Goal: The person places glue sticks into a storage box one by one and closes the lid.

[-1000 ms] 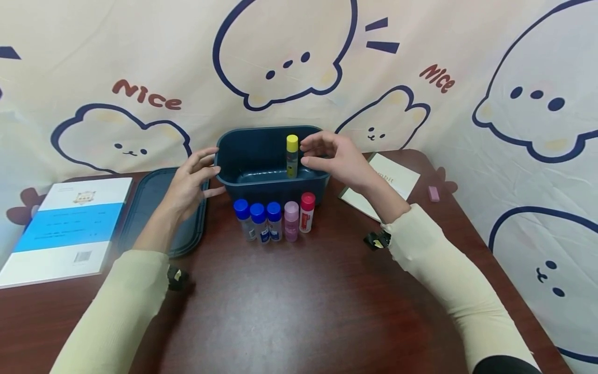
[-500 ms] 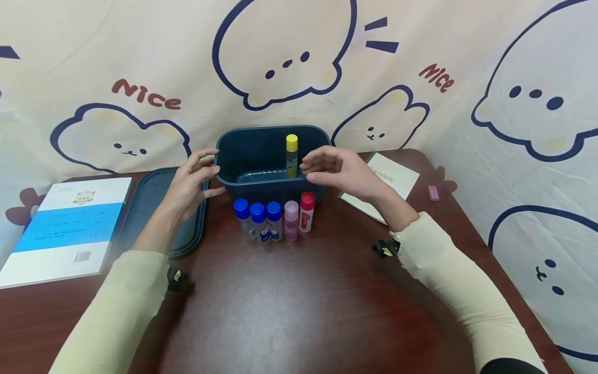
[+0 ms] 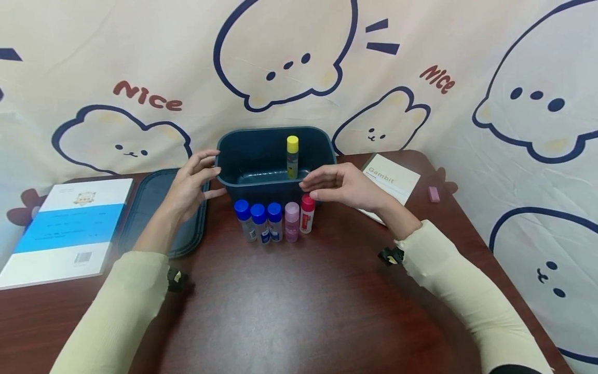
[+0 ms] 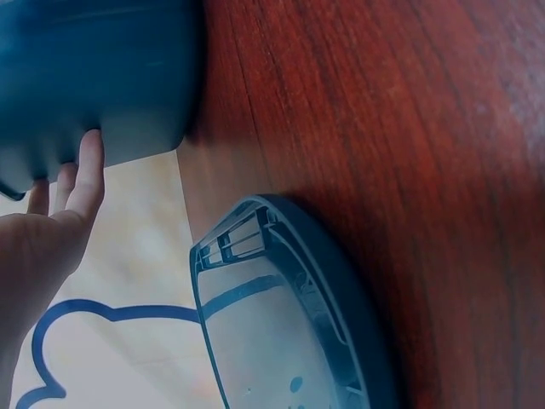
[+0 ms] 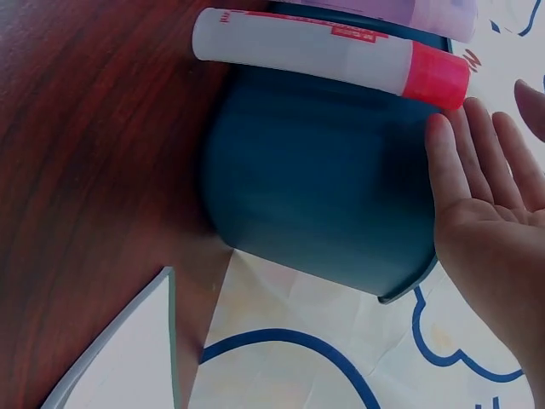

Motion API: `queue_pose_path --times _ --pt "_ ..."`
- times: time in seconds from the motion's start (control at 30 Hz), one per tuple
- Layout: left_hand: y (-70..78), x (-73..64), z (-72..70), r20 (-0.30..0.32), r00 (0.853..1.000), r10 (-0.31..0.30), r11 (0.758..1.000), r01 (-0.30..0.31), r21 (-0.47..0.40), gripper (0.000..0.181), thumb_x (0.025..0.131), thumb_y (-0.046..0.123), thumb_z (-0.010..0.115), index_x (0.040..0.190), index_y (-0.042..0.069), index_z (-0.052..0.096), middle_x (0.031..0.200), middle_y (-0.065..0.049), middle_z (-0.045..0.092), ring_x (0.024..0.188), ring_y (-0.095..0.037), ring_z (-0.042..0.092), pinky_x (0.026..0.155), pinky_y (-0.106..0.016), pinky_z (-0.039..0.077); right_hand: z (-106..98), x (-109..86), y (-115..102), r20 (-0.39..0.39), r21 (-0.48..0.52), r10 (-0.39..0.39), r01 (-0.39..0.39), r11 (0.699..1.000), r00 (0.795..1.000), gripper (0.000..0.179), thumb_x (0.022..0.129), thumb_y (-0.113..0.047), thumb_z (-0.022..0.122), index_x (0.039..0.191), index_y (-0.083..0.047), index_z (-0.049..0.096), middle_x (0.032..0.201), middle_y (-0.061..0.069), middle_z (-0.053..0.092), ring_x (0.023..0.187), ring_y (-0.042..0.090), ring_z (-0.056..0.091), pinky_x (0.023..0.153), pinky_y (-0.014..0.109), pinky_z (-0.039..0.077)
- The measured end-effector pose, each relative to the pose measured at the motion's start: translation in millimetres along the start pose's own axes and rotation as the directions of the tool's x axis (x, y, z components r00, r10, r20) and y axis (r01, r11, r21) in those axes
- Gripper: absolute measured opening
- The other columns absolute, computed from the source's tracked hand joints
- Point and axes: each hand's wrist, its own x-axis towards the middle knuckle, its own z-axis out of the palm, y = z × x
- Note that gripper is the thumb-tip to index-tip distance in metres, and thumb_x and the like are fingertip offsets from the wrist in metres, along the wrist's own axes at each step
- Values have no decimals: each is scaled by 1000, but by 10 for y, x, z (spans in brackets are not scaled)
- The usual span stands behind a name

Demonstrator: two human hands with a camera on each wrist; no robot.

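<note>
A dark blue plastic bin (image 3: 261, 191) stands near the back wall. A yellow-capped clear tube (image 3: 292, 158) stands upright inside it. Fingertips of my left hand (image 3: 189, 184) rest on the bin's left side. My right hand (image 3: 352, 188), fingers extended, hovers at the bin's front right, just above a red-capped glue stick (image 5: 298, 53); whether it touches the cap I cannot tell. Left of that glue stick, a pink tube (image 3: 291, 223) and several blue-capped clear tubes (image 3: 259, 223) stand upright in a row before the bin.
A dark blue lid (image 3: 187, 239) lies left of the bin, with a blue and white book (image 3: 70, 226) beyond it. To the right are a notebook (image 3: 397, 179) and a pink eraser (image 3: 434, 194). A printed cloth (image 3: 261, 31) hangs behind the table.
My right hand has moved from beside the yellow-capped tube inside the bin, out and toward me, down to the red-capped glue stick. My left hand has stayed on the bin.
</note>
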Motion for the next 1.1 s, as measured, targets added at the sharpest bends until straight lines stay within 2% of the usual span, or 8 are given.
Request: queue_pose_path --times 0.13,0.27,0.6,1.1 --pt "-5 2 0 0 1000 3 1000 -3 3 42 105 24 57 145 20 45 161 -11 24 140 -29 31 90 -39 57 17 -6 52 29 -3 -1 1 1000 1000 31 96 -1 68 126 3 66 124 22 68 115 25 67 97 37 54" --pt "2 2 -1 0 1000 4 1000 -4 5 43 105 23 56 146 19 44 161 -10 25 140 -28 30 90 -40 57 44 -24 95 49 -3 30 -30 1000 998 34 96 -3 68 129 1 66 129 21 66 118 23 65 97 37 54" --pt "-14 0 -5 0 1000 3 1000 -3 -2 42 106 21 55 147 19 44 161 -10 25 140 -29 30 93 -44 56 104 -38 201 78 45 78 -81 996 994 39 94 0 70 132 4 62 132 23 62 117 29 63 98 36 53" --pt "-10 -4 -2 3 1000 7 1000 -7 -2 43 105 21 55 147 18 44 161 -10 25 140 -30 31 88 -38 58 133 -39 264 47 -8 46 -45 999 998 33 95 -2 69 128 1 63 124 16 67 109 28 64 94 37 56"
